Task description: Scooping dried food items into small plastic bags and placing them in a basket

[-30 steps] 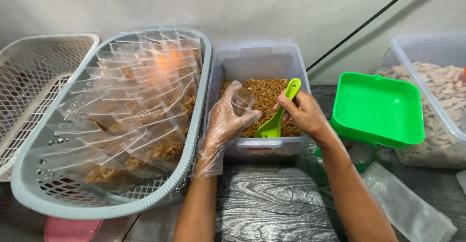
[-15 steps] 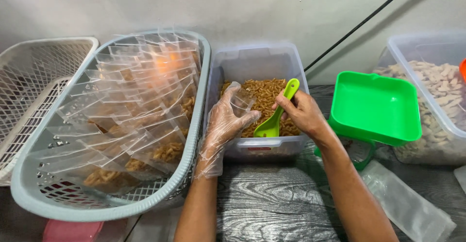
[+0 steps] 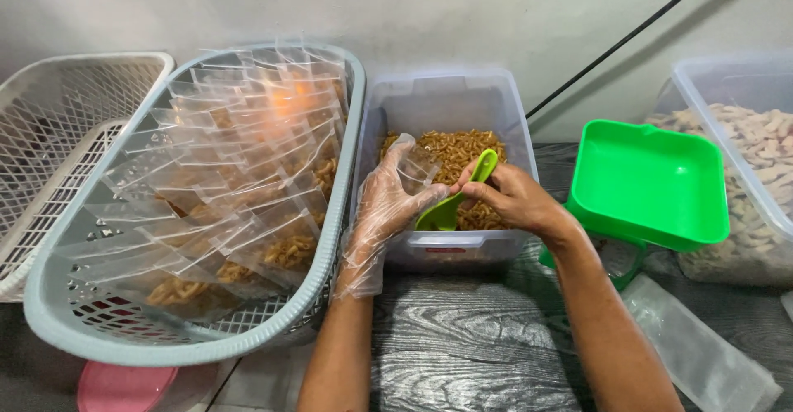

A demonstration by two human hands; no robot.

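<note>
**Scoop meets bag over the snack tub**

Left hand (image 3: 387, 206), wrapped in a loose clear plastic glove, fingers curled round a small clear plastic bag (image 3: 415, 164), holding it upright with the mouth open just above the clear rectangular plastic tub (image 3: 446, 106). Right hand (image 3: 510, 199) bare, fingers pinched tight on the handle of a lime-green plastic scoop (image 3: 450, 206), bowl end tilted toward the bag mouth, right beside the gloved fingertips. Can't tell whether the scoop is touching the bag or just next to it.

Tub roughly half full of small brown twisted fried snacks (image 3: 450, 144), sitting on the dark wood-grain worktop (image 3: 462, 338).

Off to the left: big grey oval plastic basket (image 3: 322, 239) packed with rows of clear bags already filled with the same brown snacks (image 3: 239, 172), overlapping like shingles. Beyond that, a white lattice plastic basket (image 3: 58, 131). Pink lid-like thing (image 3: 124, 387) poking out under the grey basket.

To the right: bright green square plastic pan (image 3: 652, 181), then another clear tub of pale beige snack pieces (image 3: 756, 144). Flat empty clear bag (image 3: 702, 350) lying on the worktop near the right forearm.
</note>
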